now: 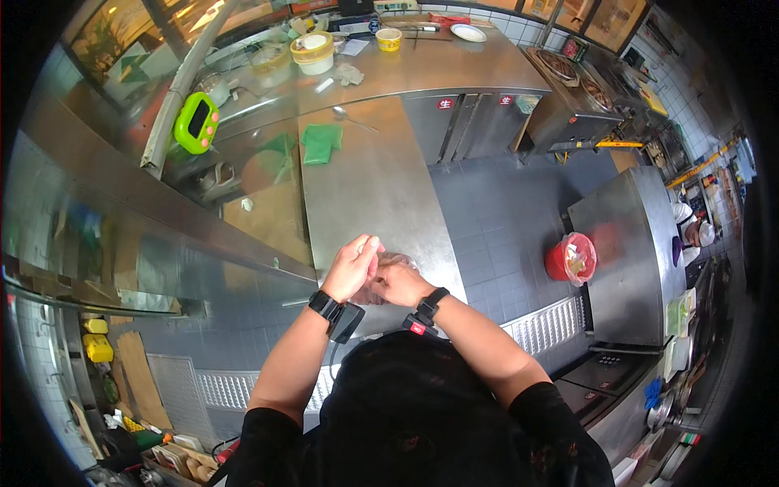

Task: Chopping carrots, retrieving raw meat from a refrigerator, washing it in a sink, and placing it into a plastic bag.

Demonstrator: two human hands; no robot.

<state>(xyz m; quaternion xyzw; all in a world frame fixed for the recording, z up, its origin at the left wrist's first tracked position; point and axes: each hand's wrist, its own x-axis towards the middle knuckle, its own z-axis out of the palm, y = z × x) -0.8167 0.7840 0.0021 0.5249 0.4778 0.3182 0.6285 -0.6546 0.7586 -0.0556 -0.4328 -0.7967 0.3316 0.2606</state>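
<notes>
In the head view, both of my hands meet over the near end of a stainless steel worktop (377,182). A clear plastic bag (398,260) lies under and between them, its contents too hidden to tell. My left hand (354,265) is raised at the bag's left side, fingers curled together; its grip on the plastic is not certain. My right hand (398,284) rests palm down over the bag with bent fingertips touching it. Black straps with small devices are on both wrists. Farther up the worktop lie a folded green cloth (321,143) and a metal spoon (353,118).
Left of the worktop stands a glass partition with a green timer (196,123). The back counter holds lidded tubs (313,53), a yellow cup (389,40) and a white plate (468,33). A red bin (571,259) stands right; a person (691,231) is farther right.
</notes>
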